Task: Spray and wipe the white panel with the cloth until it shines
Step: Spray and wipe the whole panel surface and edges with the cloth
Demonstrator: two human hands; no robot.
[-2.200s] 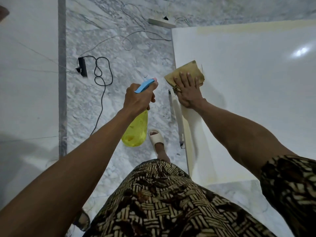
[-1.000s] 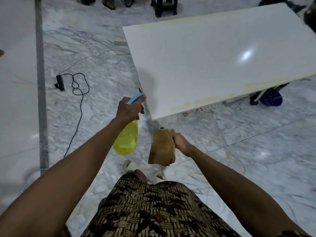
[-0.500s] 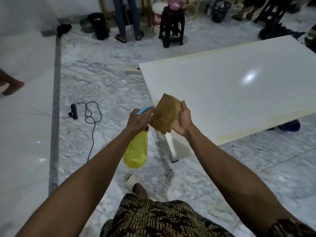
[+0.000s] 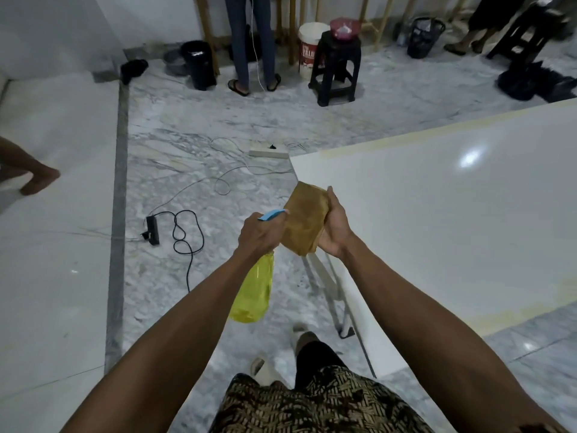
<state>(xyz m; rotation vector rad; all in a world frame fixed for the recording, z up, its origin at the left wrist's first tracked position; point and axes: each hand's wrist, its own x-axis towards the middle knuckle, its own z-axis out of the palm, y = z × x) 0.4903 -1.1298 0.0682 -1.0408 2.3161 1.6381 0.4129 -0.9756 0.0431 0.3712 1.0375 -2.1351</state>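
Left of the hands a black cable (image 4: 184,235) coils on the marble floor (image 4: 187,151); far beyond them stand a black stool (image 4: 337,70) and white bucket (image 4: 310,42).

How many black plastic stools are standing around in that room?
2. One black stool stands at top centre beside a white bucket, carrying a pink bowl. Another stool stands at top right, partly cut off; more may be hidden.
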